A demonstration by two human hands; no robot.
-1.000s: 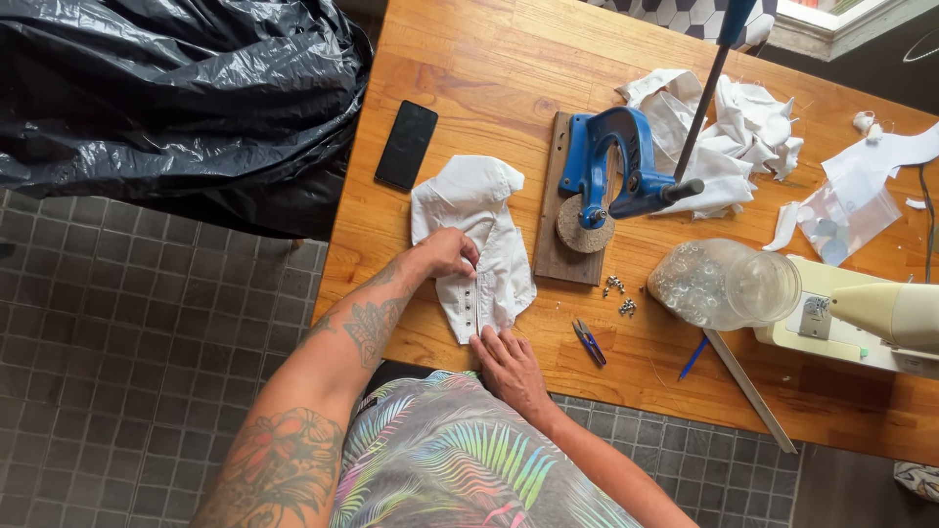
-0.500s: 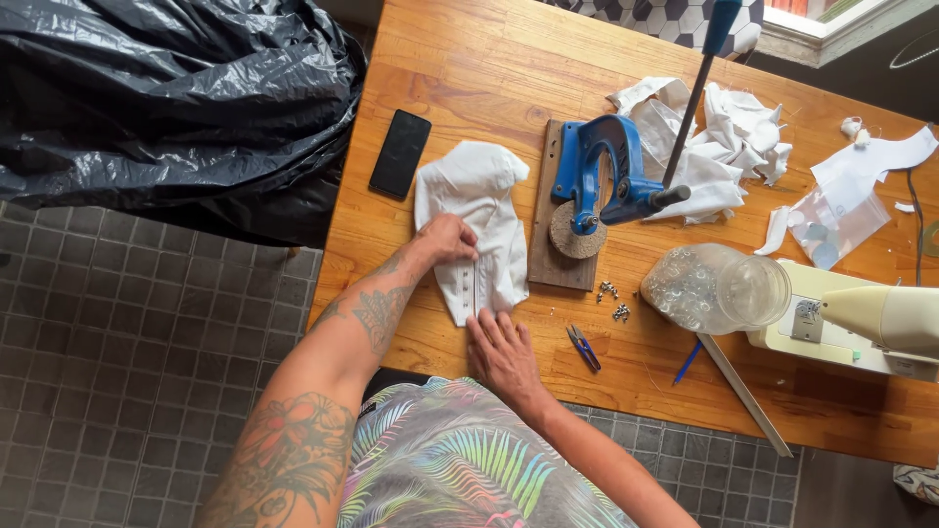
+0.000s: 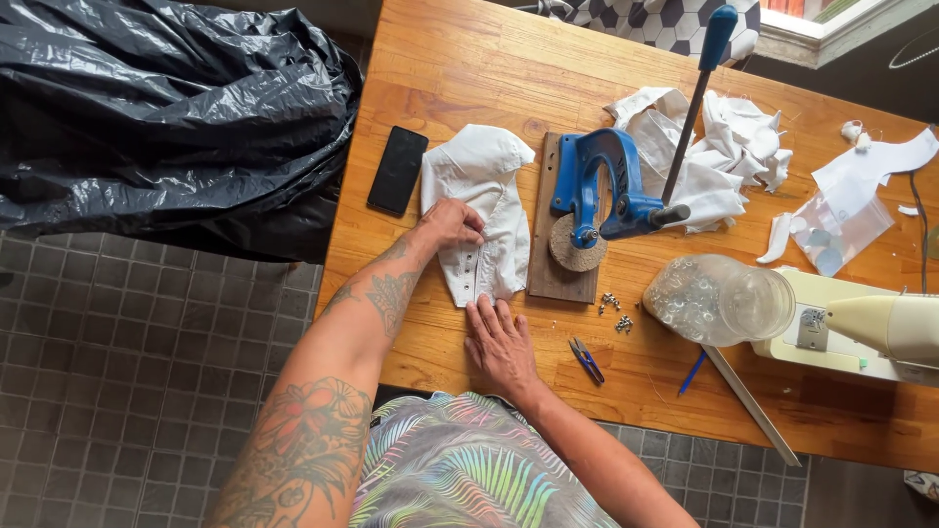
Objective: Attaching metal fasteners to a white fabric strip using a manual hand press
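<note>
Both hands, apart, press flat a small white garment, folded, snaps down one edge.

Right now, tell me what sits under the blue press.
The blue press stands on a dark wooden board on the wooden table, with a round cork-like disc beneath its head. The table under the board is hidden.
</note>
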